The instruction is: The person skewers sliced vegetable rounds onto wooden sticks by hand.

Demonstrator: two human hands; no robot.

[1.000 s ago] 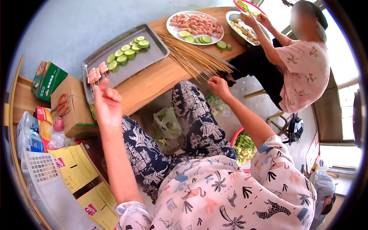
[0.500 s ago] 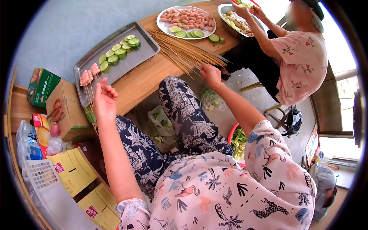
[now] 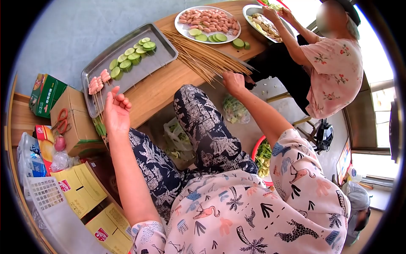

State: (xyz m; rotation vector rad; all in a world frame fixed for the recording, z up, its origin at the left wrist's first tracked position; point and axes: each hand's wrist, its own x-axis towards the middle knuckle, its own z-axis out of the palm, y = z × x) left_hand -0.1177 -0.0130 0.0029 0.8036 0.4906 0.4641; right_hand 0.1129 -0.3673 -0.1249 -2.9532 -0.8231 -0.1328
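My left hand (image 3: 117, 111) is palm up at the near left corner of the metal tray (image 3: 146, 74), its fingers loosely curled and apart, with nothing visible in it. Beside it on the tray lie skewered pink sausage pieces (image 3: 100, 82), and green round slices (image 3: 125, 64) sit in rows farther along. My right hand (image 3: 234, 82) is closed at the near ends of a fanned pile of wooden skewers (image 3: 198, 53); whatever its fingers pinch is too small to make out. A white plate (image 3: 179, 30) behind the skewers holds sausages and green slices.
Another person (image 3: 334, 72) sits at the right, hands over a metal bowl (image 3: 250, 12). A cardboard box (image 3: 78, 114) with red scissors (image 3: 63, 121) stands left of my left hand. Bags of greens (image 3: 235, 111) lie under the wooden table (image 3: 152, 95).
The scene has shifted left in the view. My left hand's fingers are more curled than a second ago. My right hand remains closed by the skewer ends.
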